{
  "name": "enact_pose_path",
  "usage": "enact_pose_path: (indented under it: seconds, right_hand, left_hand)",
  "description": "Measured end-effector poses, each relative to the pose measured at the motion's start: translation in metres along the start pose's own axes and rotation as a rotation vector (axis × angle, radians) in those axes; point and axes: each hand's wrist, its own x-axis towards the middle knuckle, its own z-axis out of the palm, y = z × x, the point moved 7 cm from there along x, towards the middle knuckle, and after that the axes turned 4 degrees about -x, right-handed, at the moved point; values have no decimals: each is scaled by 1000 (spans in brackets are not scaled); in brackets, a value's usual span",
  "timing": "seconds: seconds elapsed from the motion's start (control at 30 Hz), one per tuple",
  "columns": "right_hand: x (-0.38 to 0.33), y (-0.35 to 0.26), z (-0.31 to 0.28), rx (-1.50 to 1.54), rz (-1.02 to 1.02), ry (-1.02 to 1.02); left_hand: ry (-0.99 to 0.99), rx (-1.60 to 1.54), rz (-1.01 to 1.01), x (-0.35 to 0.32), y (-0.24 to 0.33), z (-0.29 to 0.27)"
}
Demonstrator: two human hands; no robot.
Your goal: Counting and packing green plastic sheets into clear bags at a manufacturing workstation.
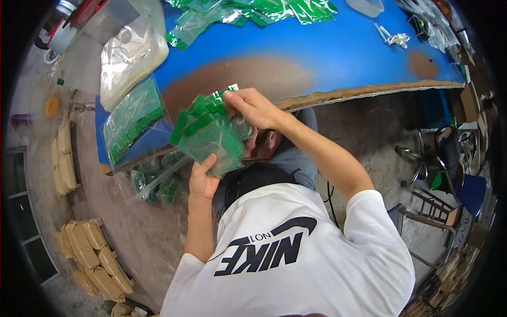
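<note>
A fanned stack of small clear plastic bags with green bands (208, 138) is held in front of my body, at the table's near edge. My left hand (203, 178) grips its lower end, with the thumb lying on top. At the upper right of the stack, my right hand (251, 107) is closed on the green edges, its fingers partly hidden beneath. To the left, a larger clear bag filled with green-edged bags (134, 122) lies on the table corner. More loose green-banded bags (253, 11) are spread along the far side.
The blue table (348, 58) has a worn brown patch and a ragged front edge. A clear plastic bundle (129, 61) lies at left, a clear tray (366, 6) at the back. White twisted pieces (393, 37) lie at right. Brown packages (95, 253) are stacked on the floor; chairs stand right.
</note>
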Motion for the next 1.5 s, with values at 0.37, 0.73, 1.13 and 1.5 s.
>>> enact_pose_path:
  seconds: [0.37,0.73,1.13,1.5]
  right_hand:
    - [72,29,-251,-731,-28,860]
    - [95,66,-230,-1154,484,589]
    - [-23,-15,-46,-1232,-114,-39]
    - [-40,-93,-26,-294,243,-224]
  left_hand:
    - [42,-117,41,-25,-3,-29]
    - [61,-94,18,-20,-17,-3]
    - [-72,-96,-42,-2,-4,-8]
    - [-655,1154,649,-22,60,81]
